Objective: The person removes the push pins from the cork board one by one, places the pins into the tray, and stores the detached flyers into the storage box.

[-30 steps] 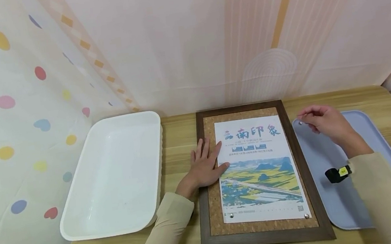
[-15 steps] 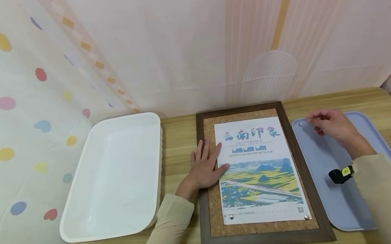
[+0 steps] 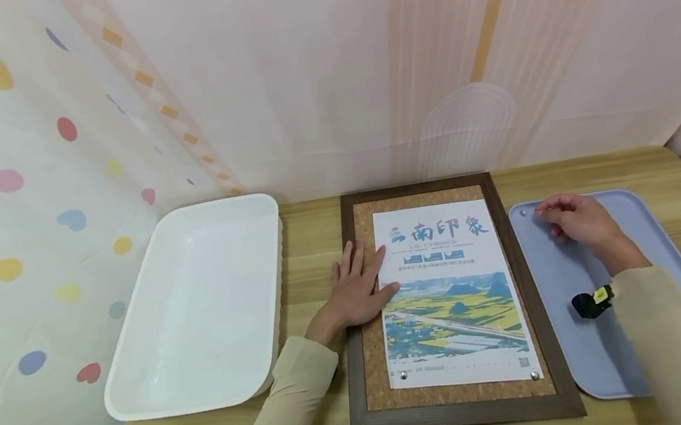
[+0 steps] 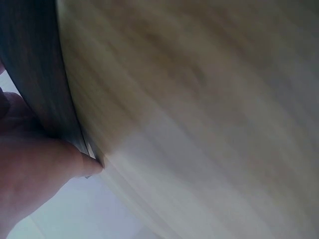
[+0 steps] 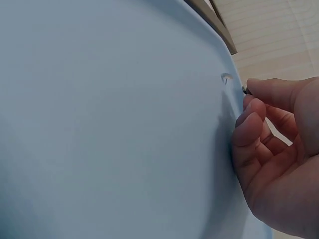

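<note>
My left hand [image 3: 358, 288] lies with spread fingers on the left side of a cork board [image 3: 381, 395] in a dark wood frame. Its thumb and fingertip touch the left edge of a printed poster [image 3: 437, 268]. Silver thumbtacks sit at the poster's lower left [image 3: 404, 375] and lower right [image 3: 535, 376] corners. Over the far left part of a blue tray [image 3: 577, 353], my right hand [image 3: 584, 225] pinches a small thumbtack [image 5: 245, 90] between thumb and finger, mostly hidden by the fingertips. Another thumbtack [image 5: 227, 77] lies in the tray's corner beside it.
A deep white tray [image 3: 200, 315] stands on the wooden table [image 3: 311, 230] to the left. Patterned cloth [image 3: 302, 104] hangs right behind the table. The blue tray sits close along the frame's right side.
My right hand has shifted slightly right, away from the tray's far left corner, uncovering the loose thumbtack more. My left hand stays still on the board.
</note>
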`<state>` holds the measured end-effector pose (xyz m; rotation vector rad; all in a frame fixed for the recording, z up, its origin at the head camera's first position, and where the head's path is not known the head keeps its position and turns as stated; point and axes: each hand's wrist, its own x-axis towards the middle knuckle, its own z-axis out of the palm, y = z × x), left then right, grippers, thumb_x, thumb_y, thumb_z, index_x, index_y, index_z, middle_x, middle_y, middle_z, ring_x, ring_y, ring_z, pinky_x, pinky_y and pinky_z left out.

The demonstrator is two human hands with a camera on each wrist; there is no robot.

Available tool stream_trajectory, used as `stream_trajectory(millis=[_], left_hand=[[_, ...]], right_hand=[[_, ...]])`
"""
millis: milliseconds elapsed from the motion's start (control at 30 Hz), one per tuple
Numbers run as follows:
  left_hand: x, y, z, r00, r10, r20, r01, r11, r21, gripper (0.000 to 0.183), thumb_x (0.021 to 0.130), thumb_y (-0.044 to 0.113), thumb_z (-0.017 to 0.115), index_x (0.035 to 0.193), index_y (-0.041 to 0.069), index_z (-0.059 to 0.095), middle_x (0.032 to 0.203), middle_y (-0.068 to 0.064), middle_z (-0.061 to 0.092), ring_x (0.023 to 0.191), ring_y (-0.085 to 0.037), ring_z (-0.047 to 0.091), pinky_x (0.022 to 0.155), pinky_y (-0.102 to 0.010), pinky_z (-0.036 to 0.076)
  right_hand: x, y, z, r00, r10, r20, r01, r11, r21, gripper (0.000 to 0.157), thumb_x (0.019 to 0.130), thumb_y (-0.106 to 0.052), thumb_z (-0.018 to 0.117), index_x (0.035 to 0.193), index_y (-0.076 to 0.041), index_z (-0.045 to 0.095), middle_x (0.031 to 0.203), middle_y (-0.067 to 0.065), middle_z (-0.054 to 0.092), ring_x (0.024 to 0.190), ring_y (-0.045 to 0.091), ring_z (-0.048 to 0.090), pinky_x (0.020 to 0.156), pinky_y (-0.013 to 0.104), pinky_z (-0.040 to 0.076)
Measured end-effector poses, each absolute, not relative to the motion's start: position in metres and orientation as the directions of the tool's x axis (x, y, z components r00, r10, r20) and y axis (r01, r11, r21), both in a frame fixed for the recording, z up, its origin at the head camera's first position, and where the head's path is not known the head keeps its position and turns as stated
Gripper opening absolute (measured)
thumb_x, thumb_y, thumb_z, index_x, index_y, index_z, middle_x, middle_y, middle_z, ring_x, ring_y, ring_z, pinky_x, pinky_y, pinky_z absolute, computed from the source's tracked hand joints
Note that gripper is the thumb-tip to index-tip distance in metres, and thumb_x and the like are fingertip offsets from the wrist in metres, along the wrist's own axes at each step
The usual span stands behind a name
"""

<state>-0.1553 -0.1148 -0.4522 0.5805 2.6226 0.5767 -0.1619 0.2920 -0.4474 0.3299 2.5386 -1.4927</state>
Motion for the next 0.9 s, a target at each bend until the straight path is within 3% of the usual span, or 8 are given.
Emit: stream_trajectory(millis=[900], left_hand=[[-0.1566,-0.1127,-0.4532,-0.842,0.457,-0.287,0.302,0.84,0.451,0.075,0.101,0.056,0.042,0.161,0.028,0.007,0.165,-0.008,-0.018,0.15,-0.028,-0.024,0.118,-0.06,-0.007]], right_hand=[[-0.1648,0.2881,-0.452,-0.955,0.131,-0.266,0.296,0.476,-0.828,0.03,0.102,-0.023,0.056,0.116,0.003,0.062,0.08,-0.012,0.055,0.069,0.007,0.051,0.061,0.025,0.047]])
